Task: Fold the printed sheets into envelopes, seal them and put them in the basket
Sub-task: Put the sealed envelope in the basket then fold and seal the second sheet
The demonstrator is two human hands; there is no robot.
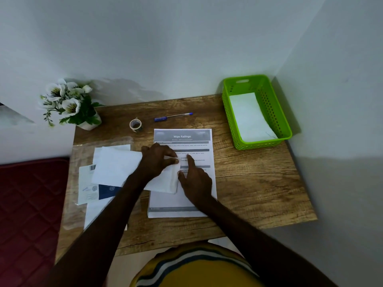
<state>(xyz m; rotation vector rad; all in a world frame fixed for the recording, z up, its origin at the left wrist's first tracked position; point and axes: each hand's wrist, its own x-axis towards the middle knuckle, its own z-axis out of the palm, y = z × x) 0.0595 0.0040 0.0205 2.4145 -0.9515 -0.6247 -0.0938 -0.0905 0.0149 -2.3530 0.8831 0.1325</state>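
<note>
A stack of printed sheets [192,141] headed "Wipe Railings" lies in the middle of the wooden desk [248,183]. On its left part rests a white envelope [165,183], tilted. My left hand [158,160] pinches the envelope's top right corner. My right hand [195,179] rests on the stack beside the envelope, forefinger stretched out and thumb touching the envelope's right edge. The green basket [288,129] stands at the back right with one white envelope [248,119] inside. A tape roll [135,125] stands behind the stack.
Several white envelopes and a blue-printed pack [103,179] lie on a clear plastic sleeve at the desk's left. A blue pen [173,116] lies at the back. A pot of white flowers [70,104] stands at the back left corner. Walls close the back and right.
</note>
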